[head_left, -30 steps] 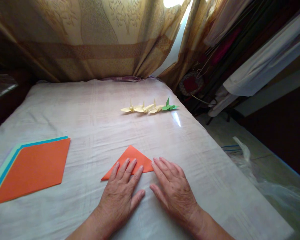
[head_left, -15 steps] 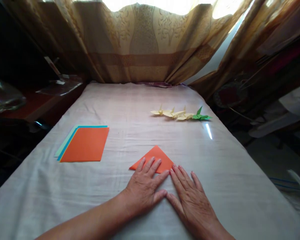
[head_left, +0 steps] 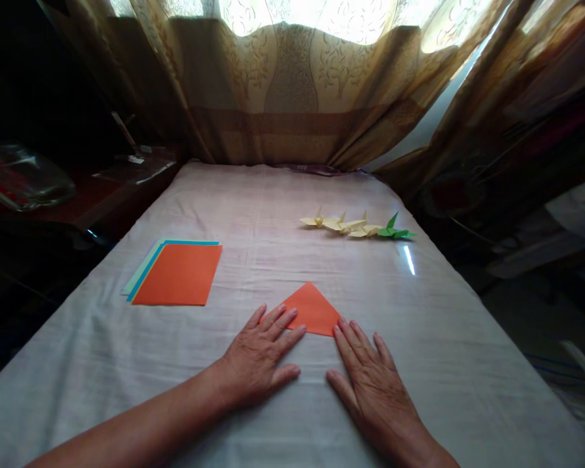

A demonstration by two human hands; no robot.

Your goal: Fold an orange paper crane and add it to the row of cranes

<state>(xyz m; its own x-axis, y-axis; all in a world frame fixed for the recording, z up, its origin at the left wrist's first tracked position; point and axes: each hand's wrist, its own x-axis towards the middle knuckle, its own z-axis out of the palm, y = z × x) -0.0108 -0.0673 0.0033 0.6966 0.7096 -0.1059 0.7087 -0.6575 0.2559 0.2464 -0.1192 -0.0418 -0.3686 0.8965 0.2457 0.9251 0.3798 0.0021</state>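
An orange paper folded into a triangle (head_left: 312,308) lies flat on the cloth-covered table (head_left: 273,214). My left hand (head_left: 260,354) rests palm down with its fingertips on the triangle's left part. My right hand (head_left: 370,383) lies flat beside it, its fingertips touching the triangle's right corner. Neither hand grips anything. A stack of square sheets (head_left: 178,276), orange on top with blue and pale green beneath, lies to the left.
Three pale yellow paper cranes (head_left: 344,225) and a green crane (head_left: 394,231) stand in a row at the far right. Patterned curtains (head_left: 283,84) hang behind the table. A dark side surface with clear plastic (head_left: 24,185) is on the left.
The view swung left and slightly up. My hands slid apart along the triangle's lower edge, the left one moving left, the right one staying at the right corner.
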